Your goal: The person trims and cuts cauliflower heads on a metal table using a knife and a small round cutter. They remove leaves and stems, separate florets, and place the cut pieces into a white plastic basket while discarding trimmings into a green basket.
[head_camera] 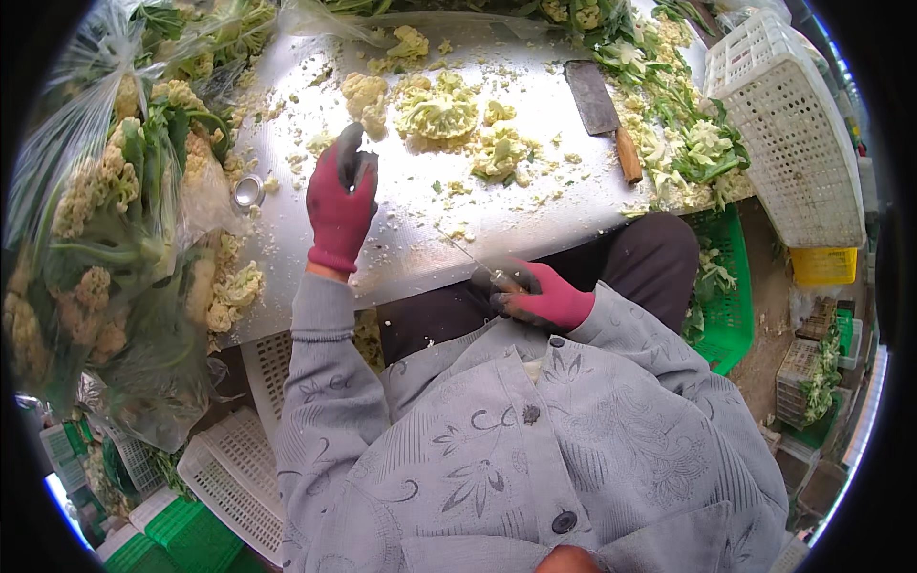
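My left hand (342, 197), in a red glove with dark fingertips, is over the metal-topped table (401, 247). Its thumb and fingers are apart, with nothing visible between them. Just beyond the fingertips sits a yellowish cauliflower floret (365, 100). A larger cut cauliflower piece (438, 111) lies to its right, and more florets (499, 152) rest nearer me. My right hand (541, 292), gloved the same way, is near my lap, closed around the handle of a thin-bladed knife (469, 254). The blade points up and left over the table's front edge.
A cleaver (593, 100) with a wooden handle lies at the right, beside leaf and floret trimmings (695, 147). Plastic-bagged cauliflowers (107, 179) crowd the left side. A small metal cup (248, 191) stands near them. A white crate (795, 129) and a green basket (731, 308) are at right.
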`<state>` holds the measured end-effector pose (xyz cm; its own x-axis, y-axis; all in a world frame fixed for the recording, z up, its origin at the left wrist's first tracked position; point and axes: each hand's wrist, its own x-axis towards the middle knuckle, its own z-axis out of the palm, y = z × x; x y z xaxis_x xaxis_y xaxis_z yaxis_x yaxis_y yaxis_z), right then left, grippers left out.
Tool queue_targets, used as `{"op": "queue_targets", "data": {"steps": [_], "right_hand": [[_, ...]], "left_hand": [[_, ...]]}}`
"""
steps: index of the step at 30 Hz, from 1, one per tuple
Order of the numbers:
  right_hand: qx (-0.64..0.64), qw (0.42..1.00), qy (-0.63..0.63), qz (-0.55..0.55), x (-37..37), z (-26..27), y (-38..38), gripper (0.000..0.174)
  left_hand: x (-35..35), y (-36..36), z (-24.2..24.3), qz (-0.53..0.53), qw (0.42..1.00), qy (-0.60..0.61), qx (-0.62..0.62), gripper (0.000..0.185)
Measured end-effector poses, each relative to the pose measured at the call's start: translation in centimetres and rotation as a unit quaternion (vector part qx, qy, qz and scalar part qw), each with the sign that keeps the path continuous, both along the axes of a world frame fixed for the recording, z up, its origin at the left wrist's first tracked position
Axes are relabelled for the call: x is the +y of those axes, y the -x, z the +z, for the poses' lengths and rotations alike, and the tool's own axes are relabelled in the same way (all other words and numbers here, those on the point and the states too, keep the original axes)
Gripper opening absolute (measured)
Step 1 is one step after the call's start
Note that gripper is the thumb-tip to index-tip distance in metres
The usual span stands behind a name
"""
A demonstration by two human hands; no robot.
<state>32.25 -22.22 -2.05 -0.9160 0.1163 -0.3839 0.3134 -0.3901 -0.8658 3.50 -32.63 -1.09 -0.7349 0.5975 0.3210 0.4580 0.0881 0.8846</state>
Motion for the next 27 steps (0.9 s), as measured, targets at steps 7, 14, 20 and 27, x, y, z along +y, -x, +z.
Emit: {"op": "queue_targets", "data": {"steps": [7, 14, 20, 27], "right_hand": [[-0.036, 0.989, -0.142, 0.015, 4.8, -0.7, 2.0, 0.046], [-0.078, 0.945, -0.294, -0.122, 9.8, -1.3, 4.2, 0.051], [-0.042, 0.861, -0.472, -0.183, 12.7, -2.7, 4.6, 0.044], [0.061, 0.936, -0.342, -0.062, 6.2, 1.1, 7.4, 0.043]], "left_hand": [[10.6, 3.0, -2.9, -0.069, 0.920, 0.295, 0.248, 0.058], [6.3, 1.3, -5.1, -0.018, 0.979, 0.146, 0.141, 0.044], [1.0, 1.2, -4.8, -0.047, 0.996, 0.072, 0.013, 0.032], [-2.5, 0.3, -2.0, -0.038, 0.964, 0.217, 0.150, 0.029]]}}
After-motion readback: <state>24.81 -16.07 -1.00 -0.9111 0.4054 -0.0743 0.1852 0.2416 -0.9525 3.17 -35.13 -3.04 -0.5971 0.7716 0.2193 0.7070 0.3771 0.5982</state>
